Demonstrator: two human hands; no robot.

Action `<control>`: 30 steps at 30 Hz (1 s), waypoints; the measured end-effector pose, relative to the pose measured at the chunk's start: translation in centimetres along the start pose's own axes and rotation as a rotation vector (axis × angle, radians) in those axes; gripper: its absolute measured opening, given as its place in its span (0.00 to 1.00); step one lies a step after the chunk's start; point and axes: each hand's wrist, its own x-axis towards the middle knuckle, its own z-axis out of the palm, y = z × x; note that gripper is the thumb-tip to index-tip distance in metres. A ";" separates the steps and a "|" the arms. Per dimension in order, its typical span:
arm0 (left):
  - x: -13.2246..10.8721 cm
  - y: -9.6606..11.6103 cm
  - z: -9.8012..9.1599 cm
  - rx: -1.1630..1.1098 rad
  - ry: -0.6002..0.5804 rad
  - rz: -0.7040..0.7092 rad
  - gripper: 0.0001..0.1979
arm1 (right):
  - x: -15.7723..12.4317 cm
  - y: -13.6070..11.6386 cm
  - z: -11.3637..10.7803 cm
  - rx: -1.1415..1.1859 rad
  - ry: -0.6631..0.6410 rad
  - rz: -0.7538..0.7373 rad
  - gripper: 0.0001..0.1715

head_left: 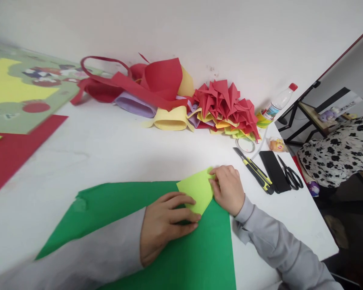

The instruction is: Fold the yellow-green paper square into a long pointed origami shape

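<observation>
A small lime-green sheet of paper (197, 189) lies over the far right corner of a large green sheet (199, 249). My left hand (166, 225) rests on both sheets, its fingers stretched out and slightly apart, with the fingertips on the lime paper's lower left edge. At the opposite edge, my right hand (229, 187) pinches the upper right corner of the lime paper between thumb and fingers. The far left corner of the green sheet is creased.
Rolled coloured papers (163, 84) and folded red paper pieces (222, 100) lie along the wall. To the right are a bottle (275, 106), tape roll (245, 145), box cutter (255, 171), black flat object (275, 171) and scissors (292, 175). Someone in patterned clothing (340, 149) is beyond the table.
</observation>
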 end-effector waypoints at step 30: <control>0.8 -1.7 -0.7 -0.052 -0.122 0.086 0.18 | -0.1 -0.1 0.1 -0.039 -0.011 0.002 0.09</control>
